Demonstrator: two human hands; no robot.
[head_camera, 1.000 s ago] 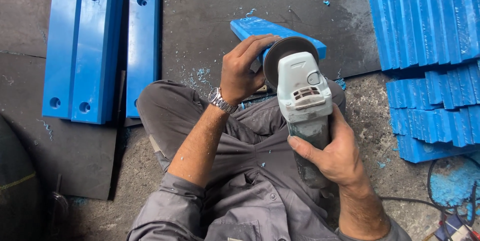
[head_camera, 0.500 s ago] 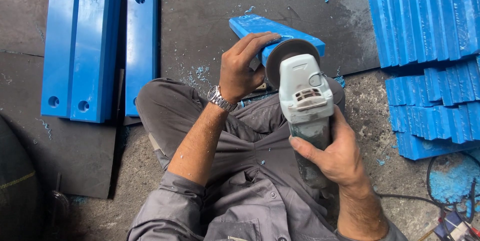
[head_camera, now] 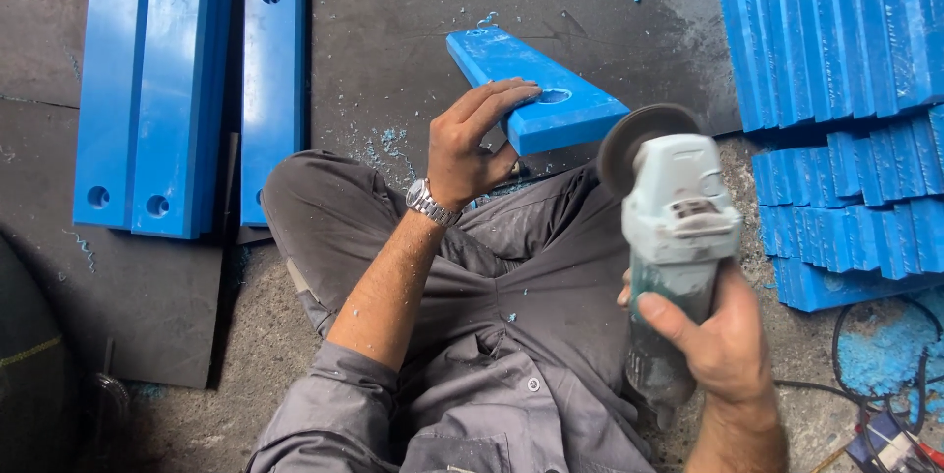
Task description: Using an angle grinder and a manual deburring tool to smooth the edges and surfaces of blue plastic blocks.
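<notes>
Left hand (head_camera: 477, 144) lies palm-down on the near end of the blue plastic block (head_camera: 536, 89), fingers laid together over its top face and thumb hooked round the near edge, pressing it rather than pinching it. That block rests tilted on the black rubber mat (head_camera: 413, 60), its near end just beyond my left knee. Right of that hand, and apart from the block, my right hand (head_camera: 723, 345) is wrapped tight around the body of the grey angle grinder (head_camera: 678, 227), whose disc (head_camera: 634, 139) faces up and away, just clear of the block's right corner.

Going from the biggest things down: the stack of blue blocks (head_camera: 846, 70) stands well to the right of the grinder, and three more finished blocks (head_camera: 172, 89) lie well left of my left hand.

As I judge it, the main risk is the disc meeting my left fingers, since they sit close to the corner nearest it. Held by one palm only, the block could slide or kick if the disc bites. My trouser leg (head_camera: 551, 266) lies right under the tool, so a slip downward would hit cloth. Blue shavings (head_camera: 388, 144) near my left wrist could let the block skate. I cannot tell whether the disc is spinning.
</notes>
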